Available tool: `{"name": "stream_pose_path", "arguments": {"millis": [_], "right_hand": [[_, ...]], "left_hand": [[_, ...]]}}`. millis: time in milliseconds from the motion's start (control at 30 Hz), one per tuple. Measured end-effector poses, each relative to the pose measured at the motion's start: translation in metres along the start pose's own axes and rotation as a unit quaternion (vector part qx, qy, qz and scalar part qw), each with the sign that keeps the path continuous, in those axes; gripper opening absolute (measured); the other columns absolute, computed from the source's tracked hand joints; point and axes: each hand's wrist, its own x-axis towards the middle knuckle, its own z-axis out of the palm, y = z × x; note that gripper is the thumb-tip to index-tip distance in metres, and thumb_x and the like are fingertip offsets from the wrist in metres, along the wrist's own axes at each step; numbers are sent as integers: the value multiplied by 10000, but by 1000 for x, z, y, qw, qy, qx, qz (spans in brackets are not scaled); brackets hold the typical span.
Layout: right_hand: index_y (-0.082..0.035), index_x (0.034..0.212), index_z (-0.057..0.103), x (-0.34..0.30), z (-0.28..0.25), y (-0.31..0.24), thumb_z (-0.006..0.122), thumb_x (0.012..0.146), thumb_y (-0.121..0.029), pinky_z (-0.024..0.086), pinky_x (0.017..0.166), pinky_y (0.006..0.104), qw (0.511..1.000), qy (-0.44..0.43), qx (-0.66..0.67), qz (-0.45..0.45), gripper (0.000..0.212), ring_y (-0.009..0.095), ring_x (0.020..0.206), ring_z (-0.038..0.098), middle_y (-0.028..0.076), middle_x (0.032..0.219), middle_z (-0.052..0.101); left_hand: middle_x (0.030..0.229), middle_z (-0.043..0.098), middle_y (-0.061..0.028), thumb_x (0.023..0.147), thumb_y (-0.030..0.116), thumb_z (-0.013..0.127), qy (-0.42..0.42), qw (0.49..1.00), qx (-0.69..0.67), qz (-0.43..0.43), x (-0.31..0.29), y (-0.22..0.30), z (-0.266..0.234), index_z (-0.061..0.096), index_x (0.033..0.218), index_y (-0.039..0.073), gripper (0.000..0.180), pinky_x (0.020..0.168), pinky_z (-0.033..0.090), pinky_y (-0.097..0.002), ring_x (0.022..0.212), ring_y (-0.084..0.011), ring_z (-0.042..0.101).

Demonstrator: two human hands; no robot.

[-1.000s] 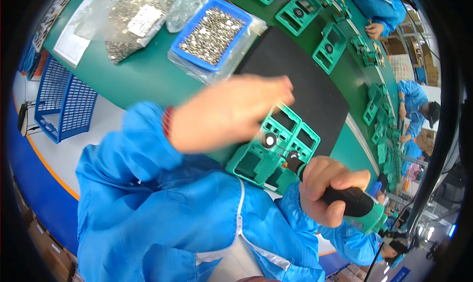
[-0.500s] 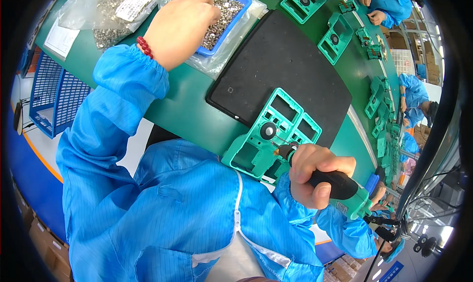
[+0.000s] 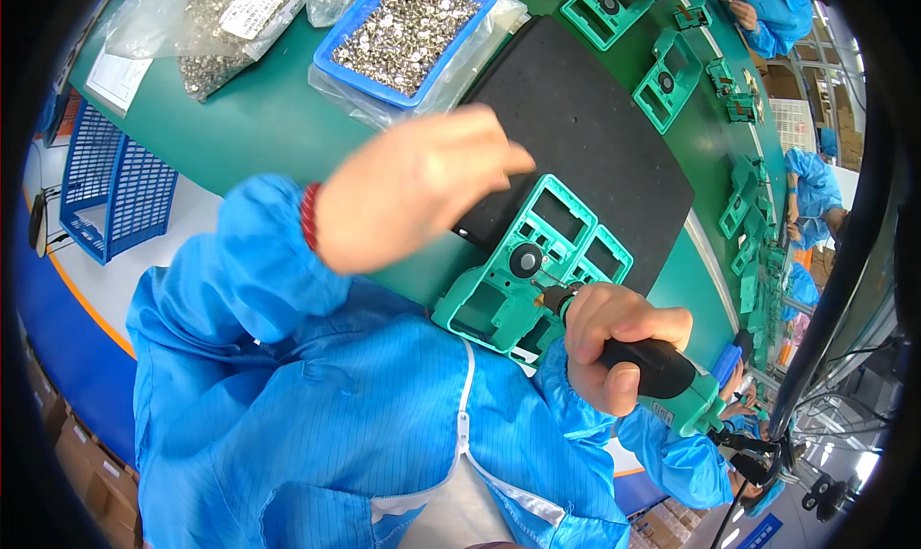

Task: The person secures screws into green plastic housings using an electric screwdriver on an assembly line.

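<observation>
My right hand (image 3: 619, 343) is wrapped round a black and green electric screwdriver (image 3: 662, 372). The screwdriver's bit end points at a green plastic housing (image 3: 489, 300), which has square openings and a round black speaker-like part (image 3: 526, 259). The housing lies tilted at the table edge near my body, partly over a black mat (image 3: 585, 137). My left hand (image 3: 413, 189), with a red bracelet at the wrist, is in the air just left of the housing. It is blurred, its fingers drawn together; what they hold, if anything, I cannot make out.
A blue tray (image 3: 369, 81) of small metal screws stands at the back on plastic wrap. A bag of screws (image 3: 230, 22) lies to its left. More green housings (image 3: 669, 81) line the right side. A blue crate (image 3: 115, 189) is at far left. Co-workers' hands (image 3: 739, 12) show at right.
My left hand has left the screw tray and come toward me and to the right, close to the housing. My right hand and the electric screwdriver have hardly moved.
</observation>
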Motion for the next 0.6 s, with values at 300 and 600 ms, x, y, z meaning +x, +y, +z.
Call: {"name": "stream_pose_path", "arguments": {"millis": [300,600], "right_hand": [[-43,1037,455,5,5,0,673,935,-302,374,435,279,998,7,-52,17,353,134,478,474,48,636,540],[-17,1076,474,6,-1,8,751,867,-173,430,532,327,998,-5,32,52,381,149,537,525,55,667,550]], "left_hand": [[1009,606,-39,793,138,639,-85,981,146,94,-23,20,26,654,954,90,168,831,470,-365,943,-212,604],[1011,616,-44,783,146,635,-98,982,152,62,-23,23,25,622,932,84,162,875,459,-364,974,-212,606]]}}
